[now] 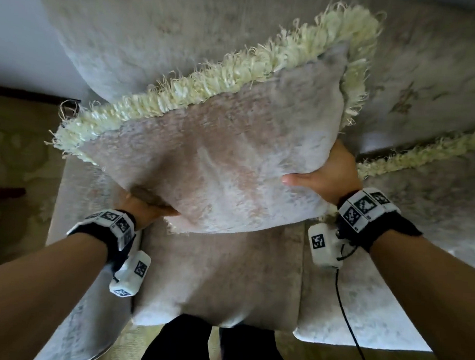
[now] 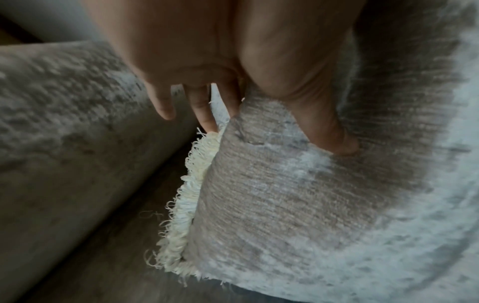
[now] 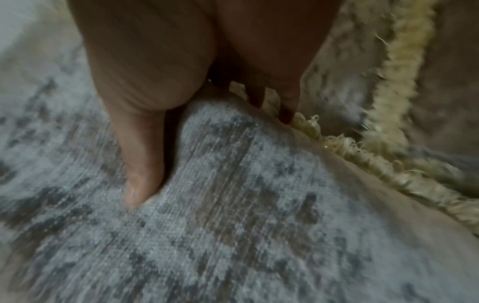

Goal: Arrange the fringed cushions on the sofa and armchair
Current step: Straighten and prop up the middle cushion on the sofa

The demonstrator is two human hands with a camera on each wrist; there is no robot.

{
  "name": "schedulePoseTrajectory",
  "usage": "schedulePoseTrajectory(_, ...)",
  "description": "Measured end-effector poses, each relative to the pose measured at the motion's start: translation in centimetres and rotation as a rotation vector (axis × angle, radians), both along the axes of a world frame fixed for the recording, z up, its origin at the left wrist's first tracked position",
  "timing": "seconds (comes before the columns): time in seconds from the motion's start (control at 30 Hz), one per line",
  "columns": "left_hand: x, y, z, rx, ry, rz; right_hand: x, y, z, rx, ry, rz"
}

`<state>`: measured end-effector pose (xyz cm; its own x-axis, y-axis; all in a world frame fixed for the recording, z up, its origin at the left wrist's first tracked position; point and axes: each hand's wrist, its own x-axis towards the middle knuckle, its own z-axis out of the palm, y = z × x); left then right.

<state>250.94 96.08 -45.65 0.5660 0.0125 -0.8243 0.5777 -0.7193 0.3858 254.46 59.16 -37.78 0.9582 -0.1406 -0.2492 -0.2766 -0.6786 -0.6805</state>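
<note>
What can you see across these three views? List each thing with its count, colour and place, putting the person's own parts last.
fringed cushion: one, grey-beige with cream fringe, held above the seat.
second fringed cushion: one, grey with cream fringe, lying on the seat at right.
seat cushion: one, grey-beige, below the held cushion.
backrest: one, grey, behind the held cushion.
carpet: one, olive patterned, on the floor at left.
wrist cameras: two, white with black markers, under the wrists.
left hand: grip on the cushion's lower-left corner.
right hand: grip on its right edge.
</note>
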Motion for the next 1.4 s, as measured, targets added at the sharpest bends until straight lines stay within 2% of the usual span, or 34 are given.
schedulePoseTrajectory(0.1,-1.2,-0.8,-0.7,-0.032,0.072,0.092,1.4,0.8,3.5,-0.105,-0.019,0.102)
schedulePoseTrajectory(0.17,-1.8,-1.8,-0.8,-0.025,0.106,0.077,2.4,1.5,5.1,-0.150,-0.061,0.164)
schedulePoseTrajectory(0.23,-2.0,-2.8,-1.4,-0.047,0.062,0.065,3.5,2.1,5.8,-0.200,-0.098,0.222)
schedulePoseTrajectory(0.33,-1.4,-3.6,-2.6,-0.099,0.063,0.061,5.1,2.6,5.6,-0.259,-0.085,0.254)
schedulePoseTrajectory(0.43,-0.4,-4.2,-4.2,-0.080,0.089,0.024,6.0,2.7,4.8,-0.325,-0.049,0.257)
schedulePoseTrajectory(0.6,1.0,-4.6,-6.6,-0.025,0.131,-0.052,6.5,2.3,2.5,-0.332,-0.036,0.226)
schedulePoseTrajectory(0.73,0.9,-3.9,-8.9,0.035,0.116,-0.082,6.5,2.2,2.3,-0.351,-0.029,0.227)
schedulePoseTrajectory(0.93,0.3,-2.1,-4.9,0.025,-0.030,0.029,4.8,2.2,3.5,-0.412,-0.056,0.165)
schedulePoseTrajectory(1.07,0.2,-0.4,-1.4,0.019,-0.103,-0.010,1.9,2.3,4.8,-0.428,-0.052,0.053)
schedulePoseTrajectory(1.2,0.3,1.0,3.5,0.009,-0.215,0.004,-1.5,3.2,6.7,-0.478,0.078,0.110)
schedulePoseTrajectory(1.4,0.8,1.3,12.2,0.044,-0.431,-0.105,-4.4,5.3,11.8,-0.447,0.204,0.270)
